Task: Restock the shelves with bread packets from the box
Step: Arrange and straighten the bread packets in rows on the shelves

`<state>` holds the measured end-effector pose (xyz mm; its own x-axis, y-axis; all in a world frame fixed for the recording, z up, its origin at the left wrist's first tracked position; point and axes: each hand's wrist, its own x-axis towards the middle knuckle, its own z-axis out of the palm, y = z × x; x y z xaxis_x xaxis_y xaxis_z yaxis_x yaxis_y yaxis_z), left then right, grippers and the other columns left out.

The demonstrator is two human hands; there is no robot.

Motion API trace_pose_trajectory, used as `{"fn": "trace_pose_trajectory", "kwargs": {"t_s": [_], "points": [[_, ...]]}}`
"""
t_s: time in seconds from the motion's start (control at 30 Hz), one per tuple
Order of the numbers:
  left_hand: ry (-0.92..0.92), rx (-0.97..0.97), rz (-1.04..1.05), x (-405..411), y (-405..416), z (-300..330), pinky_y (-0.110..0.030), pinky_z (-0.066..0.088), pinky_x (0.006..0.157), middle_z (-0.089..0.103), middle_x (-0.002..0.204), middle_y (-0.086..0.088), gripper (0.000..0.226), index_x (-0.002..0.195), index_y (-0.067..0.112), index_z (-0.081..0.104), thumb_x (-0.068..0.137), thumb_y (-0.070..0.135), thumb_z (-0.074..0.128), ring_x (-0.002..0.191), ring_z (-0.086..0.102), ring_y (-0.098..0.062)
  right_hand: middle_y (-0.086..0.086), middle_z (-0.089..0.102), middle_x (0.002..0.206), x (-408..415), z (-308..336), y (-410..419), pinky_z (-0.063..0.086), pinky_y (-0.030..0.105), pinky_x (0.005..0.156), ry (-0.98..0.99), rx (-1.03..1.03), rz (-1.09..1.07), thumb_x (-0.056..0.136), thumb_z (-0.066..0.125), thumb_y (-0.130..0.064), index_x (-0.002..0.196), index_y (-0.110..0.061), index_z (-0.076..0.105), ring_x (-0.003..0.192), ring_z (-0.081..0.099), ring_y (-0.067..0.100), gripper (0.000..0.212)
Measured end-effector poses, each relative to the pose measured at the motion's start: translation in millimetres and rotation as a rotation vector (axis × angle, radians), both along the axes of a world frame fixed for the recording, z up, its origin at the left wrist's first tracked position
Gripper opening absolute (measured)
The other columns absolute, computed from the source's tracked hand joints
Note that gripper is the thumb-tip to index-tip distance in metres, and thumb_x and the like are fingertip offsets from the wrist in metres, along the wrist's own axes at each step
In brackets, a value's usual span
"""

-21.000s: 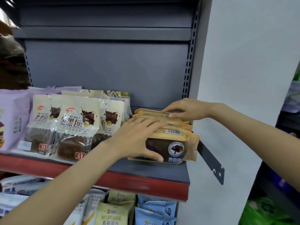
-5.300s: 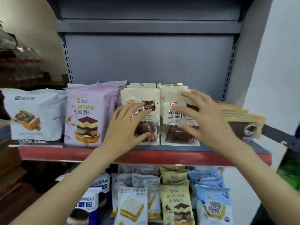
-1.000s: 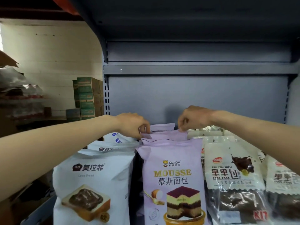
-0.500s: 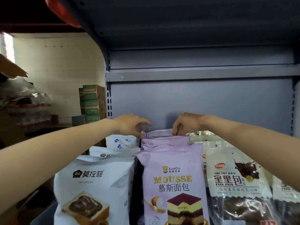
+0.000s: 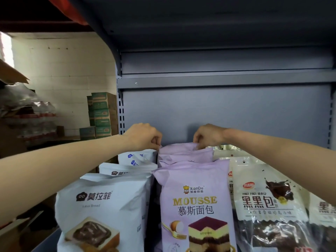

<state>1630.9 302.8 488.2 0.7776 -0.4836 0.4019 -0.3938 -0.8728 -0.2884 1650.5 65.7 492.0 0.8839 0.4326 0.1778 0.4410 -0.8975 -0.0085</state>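
Both hands were reached to the back of a grey metal shelf unit, where a file of lilac mousse bread packets stood upright one behind another. The rearmost lilac packet was grasped by its top edge at both corners: the left hand was curled with its fingertips pinched on the left corner, and the right hand was curled with its fingertips pinched on the right corner. That packet was seen close to the back panel, behind two more lilac ones. To the left of the lilac file, a row of white bread packets printed with a slice of chocolate toast was lined up front to back, the foremost one nearest the camera. To the right, cream and clear packets of dark chocolate bread were stood upright, with another of the same kind cut off at the right edge. Behind these, a gold-edged packet top was just visible. The underside of an upper shelf was seen overhead. Past the left upright of the unit, green cartons were stacked against a pale brick wall. No box was visible in the view.
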Motion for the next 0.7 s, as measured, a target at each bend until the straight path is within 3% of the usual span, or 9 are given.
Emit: {"fn": "trace_pose_trajectory", "kwargs": {"t_s": [0.13, 0.27, 0.33, 0.43, 0.53, 0.63, 0.7], "points": [[0.096, 0.07, 0.013, -2.4, -2.8, -1.8, -0.026, 0.043, 0.076, 0.068, 0.102, 0.013, 0.021, 0.102, 0.032, 0.065, 0.086, 0.02, 0.056, 0.099, 0.058, -0.014, -0.002, 0.068, 0.1, 4.5, -2.5, 4.9, 0.044, 0.02, 0.082, 0.045, -0.038, -0.005, 0.086, 0.062, -0.013, 0.106, -0.014, 0.069, 0.088, 0.056, 0.009, 0.021], [0.155, -0.011, 0.038, -2.8, -4.3, 6.7, -0.024, 0.041, 0.078, 0.067, 0.109, 0.014, 0.033, 0.114, 0.031, 0.057, 0.085, 0.016, 0.05, 0.102, 0.058, -0.014, -0.006, 0.059, 0.096, 6.4, 7.8, 0.6, 0.039, 0.019, 0.077, 0.015, 0.001, 0.055, 0.083, 0.07, -0.019, 0.112, -0.017, 0.066, 0.091, 0.052, 0.011, 0.029], [0.341, -0.128, 0.0, -2.5, -2.5, 9.8, -0.027, 0.048, 0.08, 0.065, 0.113, 0.009, 0.036, 0.118, 0.029, 0.055, 0.085, 0.015, 0.053, 0.1, 0.06, -0.016, -0.005, 0.058, 0.104, 9.1, 8.9, -1.2, 0.036, 0.018, 0.079, -0.021, 0.01, 0.067, 0.085, 0.068, -0.023, 0.12, -0.018, 0.06, 0.095, 0.05, 0.01, 0.036], [0.623, -0.221, -0.041, -4.8, -0.9, 4.3, -0.023, 0.055, 0.07, 0.06, 0.117, -0.002, 0.043, 0.124, 0.026, 0.055, 0.084, 0.013, 0.062, 0.087, 0.063, -0.017, 0.003, 0.062, 0.116, 13.5, 4.8, 1.7, 0.04, 0.02, 0.087, -0.004, 0.015, 0.083, 0.09, 0.062, -0.019, 0.122, -0.014, 0.059, 0.106, 0.057, 0.017, 0.033], [0.55, -0.127, -0.03, 2.9, -1.7, -4.9, -0.021, 0.051, 0.071, 0.06, 0.105, -0.003, 0.044, 0.123, 0.026, 0.056, 0.082, 0.019, 0.069, 0.069, 0.06, -0.014, 0.003, 0.064, 0.105, 17.0, 0.6, 7.3, 0.042, 0.019, 0.078, -0.001, 0.01, 0.066, 0.09, 0.06, -0.012, 0.117, -0.01, 0.061, 0.091, 0.057, 0.015, 0.026], [0.383, -0.028, -0.022, 7.6, -5.1, -8.2, -0.01, 0.035, 0.059, 0.053, 0.093, 0.007, 0.04, 0.121, 0.024, 0.059, 0.083, 0.03, 0.071, 0.077, 0.049, -0.01, 0.0, 0.062, 0.084, 19.4, 2.0, 6.7, 0.045, 0.015, 0.062, 0.041, 0.094, 0.062, 0.089, 0.059, -0.006, 0.111, -0.006, 0.062, 0.068, 0.056, 0.011, 0.022], [0.351, -0.025, -0.03, 8.5, -6.2, -9.7, -0.007, 0.032, 0.054, 0.05, 0.087, 0.009, 0.039, 0.119, 0.022, 0.061, 0.083, 0.033, 0.07, 0.075, 0.045, -0.008, -0.003, 0.061, 0.076, 18.3, 5.1, 3.3, 0.049, 0.017, 0.062, 0.087, 0.131, 0.078, 0.089, 0.06, -0.007, 0.104, -0.005, 0.064, 0.061, 0.056, 0.007, 0.016]]}}
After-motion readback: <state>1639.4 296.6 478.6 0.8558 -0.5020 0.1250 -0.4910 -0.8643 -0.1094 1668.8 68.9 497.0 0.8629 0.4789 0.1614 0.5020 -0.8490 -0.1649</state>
